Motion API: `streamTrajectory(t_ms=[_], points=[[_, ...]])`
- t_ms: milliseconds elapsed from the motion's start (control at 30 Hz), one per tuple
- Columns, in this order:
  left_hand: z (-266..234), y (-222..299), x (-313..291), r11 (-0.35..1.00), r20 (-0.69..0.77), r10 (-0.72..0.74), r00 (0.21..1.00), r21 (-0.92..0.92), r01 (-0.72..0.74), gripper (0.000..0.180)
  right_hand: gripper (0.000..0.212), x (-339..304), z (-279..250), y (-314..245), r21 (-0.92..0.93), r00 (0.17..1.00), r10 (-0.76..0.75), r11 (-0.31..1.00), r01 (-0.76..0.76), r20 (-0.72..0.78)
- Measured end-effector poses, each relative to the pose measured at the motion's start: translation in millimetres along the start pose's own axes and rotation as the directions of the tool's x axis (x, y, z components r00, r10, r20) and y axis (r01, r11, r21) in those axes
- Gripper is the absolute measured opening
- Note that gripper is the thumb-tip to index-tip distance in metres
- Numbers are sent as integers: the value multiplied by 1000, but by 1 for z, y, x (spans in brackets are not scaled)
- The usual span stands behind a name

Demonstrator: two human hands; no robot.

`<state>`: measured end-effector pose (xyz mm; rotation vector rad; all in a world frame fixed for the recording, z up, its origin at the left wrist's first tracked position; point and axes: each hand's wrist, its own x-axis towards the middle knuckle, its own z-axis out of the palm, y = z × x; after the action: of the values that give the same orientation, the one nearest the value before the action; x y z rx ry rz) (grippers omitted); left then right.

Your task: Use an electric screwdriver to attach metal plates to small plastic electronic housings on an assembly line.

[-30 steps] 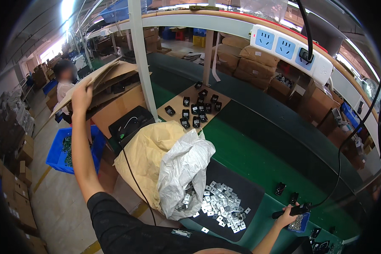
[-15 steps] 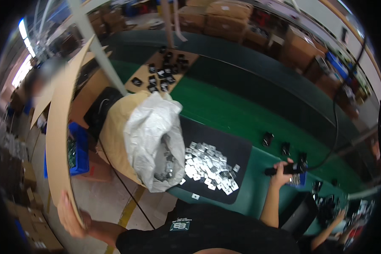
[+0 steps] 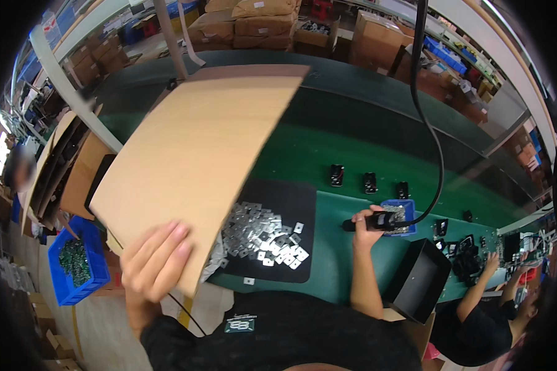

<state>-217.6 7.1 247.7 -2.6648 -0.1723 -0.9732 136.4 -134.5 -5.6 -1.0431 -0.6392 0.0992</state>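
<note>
My left hand (image 3: 156,263) grips the near edge of a large tan cardboard sheet (image 3: 198,136), which slants up over the left part of the bench. Behind it, a white sack (image 3: 214,266) shows only as a sliver. My right hand (image 3: 365,230) is closed round a black corded tool (image 3: 380,221) that looks like an electric screwdriver. A small blue tray (image 3: 410,211) of tiny metal pieces stands just beyond the tool. Between my hands, many small silvery square plates (image 3: 257,229) lie heaped on a black mat (image 3: 303,210), partly covered by the sheet.
Three black parts (image 3: 370,182) stand on the green surface beyond the tool. A black open box (image 3: 418,281) is right of my right arm. Another person (image 3: 479,328) works at far right. A blue bin (image 3: 77,266) of green parts stands at left. The tool's black cable (image 3: 436,142) hangs from above.
My left hand has brought the cardboard sheet from the far left over the bench, covering most of the sack and the black parts behind it. The view has turned; my right hand still holds the tool.
</note>
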Motion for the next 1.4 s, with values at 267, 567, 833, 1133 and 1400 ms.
streamTrajectory(t_ms=[267, 567, 833, 1133, 1400], points=[[215, -15, 84, 998, 196, 50, 979, 28, -57, 27, 34, -1, 4, -5, 2, 993, -39, 999, 39, -108], [382, 10, 71, 970, 606, -235, 760, 189, 150, 43, 40, -9, -5, 4, 42, 990, -110, 993, 114, -86], [381, 1, 44, 870, 674, -389, 628, 44, 491, 63, 38, -6, -8, 0, -21, 986, -109, 994, 107, -127], [405, -1, 12, 835, 554, -394, 733, -118, 538, 65, 41, -2, -12, 4, -27, 983, -114, 993, 111, -144], [410, -3, 9, 844, 526, -378, 762, -141, 517, 61, 42, 0, -10, 4, -63, 979, -105, 993, 95, -173]])
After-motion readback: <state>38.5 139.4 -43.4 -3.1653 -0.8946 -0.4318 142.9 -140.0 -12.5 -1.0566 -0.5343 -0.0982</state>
